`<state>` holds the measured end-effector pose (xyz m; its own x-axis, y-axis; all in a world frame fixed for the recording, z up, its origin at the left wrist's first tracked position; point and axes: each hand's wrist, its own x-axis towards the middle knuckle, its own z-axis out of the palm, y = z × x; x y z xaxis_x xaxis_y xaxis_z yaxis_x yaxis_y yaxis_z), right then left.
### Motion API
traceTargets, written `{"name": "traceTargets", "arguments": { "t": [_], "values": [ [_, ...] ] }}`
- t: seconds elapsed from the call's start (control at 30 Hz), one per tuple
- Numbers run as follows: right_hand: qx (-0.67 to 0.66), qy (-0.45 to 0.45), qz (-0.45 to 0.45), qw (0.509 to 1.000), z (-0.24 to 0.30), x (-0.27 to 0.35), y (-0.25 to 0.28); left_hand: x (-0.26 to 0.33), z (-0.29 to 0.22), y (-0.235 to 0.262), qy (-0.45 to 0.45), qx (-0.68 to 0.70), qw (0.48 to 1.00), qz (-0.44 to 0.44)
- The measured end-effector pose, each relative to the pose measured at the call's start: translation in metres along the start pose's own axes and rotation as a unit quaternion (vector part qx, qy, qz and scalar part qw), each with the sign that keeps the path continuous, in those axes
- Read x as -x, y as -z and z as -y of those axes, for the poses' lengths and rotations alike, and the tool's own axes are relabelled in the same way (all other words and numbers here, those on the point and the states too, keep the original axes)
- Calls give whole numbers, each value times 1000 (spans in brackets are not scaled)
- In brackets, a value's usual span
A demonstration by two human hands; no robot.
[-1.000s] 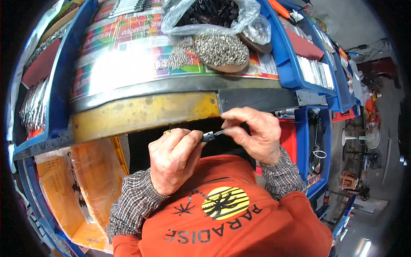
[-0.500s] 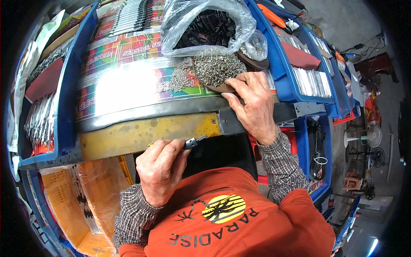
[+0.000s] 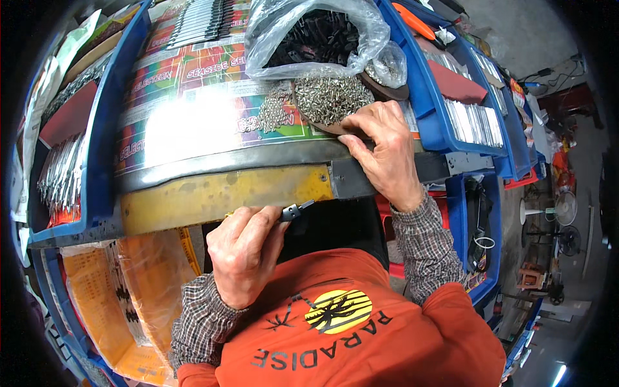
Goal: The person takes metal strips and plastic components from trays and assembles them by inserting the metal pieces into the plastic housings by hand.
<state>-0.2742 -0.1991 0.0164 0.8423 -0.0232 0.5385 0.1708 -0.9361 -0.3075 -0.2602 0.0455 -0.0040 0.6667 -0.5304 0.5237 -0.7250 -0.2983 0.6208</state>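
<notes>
Held part [image 3: 291,213], ctr: smooth grey body, semi-gloss, w/ bright metal tip. Pins [image 3: 335,100], upper ctr: shiny metal, heap looks rough. Bag [image 3: 274,61], top ctr: thin clear plastic, crinkled, glossy; blk pieces [image 3: 316,42] inside look like plastic, mostly matt. Printed sheet [image 3: 219,68], upper L: v. glossy, paper or film, can't tell. Blue bin [image 3: 431,122], upper R: smooth plastic. Shirt [image 3: 400,361], btm ctr: matt cloth.

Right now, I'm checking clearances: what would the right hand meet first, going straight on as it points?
The right hand would likely meet the heaped small metal pieces, perhaps touching now; depth is unclear.
</notes>
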Motion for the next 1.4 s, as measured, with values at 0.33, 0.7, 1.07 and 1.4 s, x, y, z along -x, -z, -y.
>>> {"name": "traceTargets", "arguments": {
  "t": [0.33,0.7,1.07,1.4],
  "values": [
    [-106,-19,2,994,16,8,4,2,-8,3,39,35,998,36],
    [-333,8,64,941,62,41,3,6,-19,2,32,19,998,46],
    [-360,-85,111,922,68,53,5,13,-24,-2,-9,-18,999,32],
    [-193,100,1,976,70,60,-6,13,-16,-7,-55,-47,997,1]
  ]
}}
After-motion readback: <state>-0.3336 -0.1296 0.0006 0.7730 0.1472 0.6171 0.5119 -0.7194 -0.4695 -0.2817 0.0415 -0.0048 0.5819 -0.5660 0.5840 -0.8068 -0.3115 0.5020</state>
